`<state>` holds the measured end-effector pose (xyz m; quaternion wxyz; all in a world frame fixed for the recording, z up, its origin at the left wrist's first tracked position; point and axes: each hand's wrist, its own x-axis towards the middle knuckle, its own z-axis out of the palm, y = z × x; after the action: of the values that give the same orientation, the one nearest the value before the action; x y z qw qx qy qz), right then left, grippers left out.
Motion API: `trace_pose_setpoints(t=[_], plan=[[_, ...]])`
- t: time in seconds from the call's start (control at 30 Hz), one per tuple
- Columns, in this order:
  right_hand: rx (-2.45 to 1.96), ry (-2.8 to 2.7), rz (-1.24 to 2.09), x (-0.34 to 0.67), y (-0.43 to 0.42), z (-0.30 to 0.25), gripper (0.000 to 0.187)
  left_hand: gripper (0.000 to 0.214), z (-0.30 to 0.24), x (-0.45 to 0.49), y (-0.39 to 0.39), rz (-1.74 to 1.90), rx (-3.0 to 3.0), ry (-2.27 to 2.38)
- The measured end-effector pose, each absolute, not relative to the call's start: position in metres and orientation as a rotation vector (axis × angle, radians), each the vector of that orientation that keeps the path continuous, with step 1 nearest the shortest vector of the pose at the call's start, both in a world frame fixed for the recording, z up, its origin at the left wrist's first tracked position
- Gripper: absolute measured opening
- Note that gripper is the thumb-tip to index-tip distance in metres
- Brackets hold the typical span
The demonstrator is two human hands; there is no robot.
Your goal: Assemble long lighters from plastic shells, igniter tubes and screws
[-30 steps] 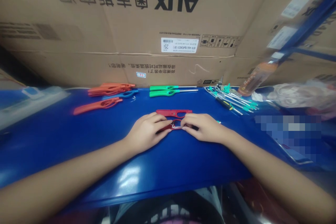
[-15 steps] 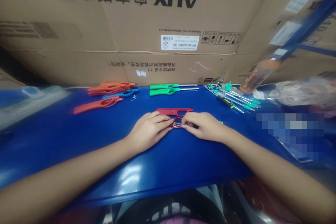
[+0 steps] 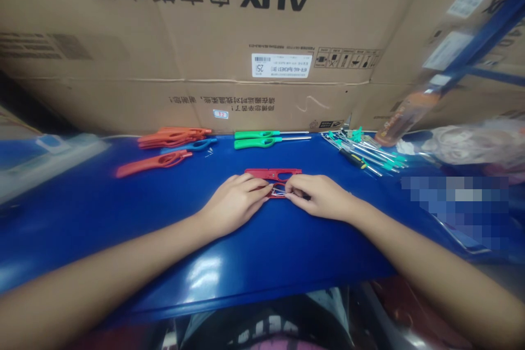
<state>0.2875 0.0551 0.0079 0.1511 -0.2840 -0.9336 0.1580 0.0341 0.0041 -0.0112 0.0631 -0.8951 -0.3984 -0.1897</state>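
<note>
Both my hands rest on the blue table (image 3: 135,219), around a red plastic lighter housing (image 3: 273,174) that lies flat. My left hand (image 3: 233,202) pinches its near side from the left. My right hand (image 3: 320,197) meets it from the right, with its fingertips at a thin metal wire piece (image 3: 278,191) inside the housing's opening. My fingers hide most of the housing's lower edge. The two hands nearly touch over it.
Orange lighter housings (image 3: 174,134) and a blue one (image 3: 197,145) lie at the back left, next to green long lighters (image 3: 256,141). Several metal rods with green ends (image 3: 365,156) lie at the back right. Large cardboard boxes (image 3: 205,65) stand behind the table.
My fingers have closed in over the red housing's lower part, hiding more of it. The head view has tilted slightly, shifting the boxes upward.
</note>
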Motion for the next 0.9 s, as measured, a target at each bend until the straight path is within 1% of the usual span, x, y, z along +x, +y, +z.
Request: trace_pose_setpoints(t=[0.3, 0.53, 0.6, 0.73, 0.9], plan=[[-0.828, -2.683, 0.452, 0.286, 0.054, 0.011, 0.009, 0.026, -0.013, 0.033, 0.004, -0.734, -2.712, -1.185], [-0.777, -2.611, 0.433, 0.286, 0.056, 0.008, 0.023, 0.022, -0.016, 0.032, 0.006, -0.926, -2.800, -1.168], [-0.806, -2.560, 0.416, 0.286, 0.057, 0.004, 0.021, 0.026, -0.018, 0.032, 0.007, -0.971, -2.827, -1.174], [-0.841, -2.524, 0.428, 0.284, 0.059, -0.001, 0.011, 0.040, -0.022, 0.031, 0.008, -1.059, -2.862, -1.210], [-0.854, -2.548, 0.437, 0.280, 0.058, -0.002, 0.009, 0.037, -0.020, 0.033, 0.009, -1.090, -2.892, -1.207]])
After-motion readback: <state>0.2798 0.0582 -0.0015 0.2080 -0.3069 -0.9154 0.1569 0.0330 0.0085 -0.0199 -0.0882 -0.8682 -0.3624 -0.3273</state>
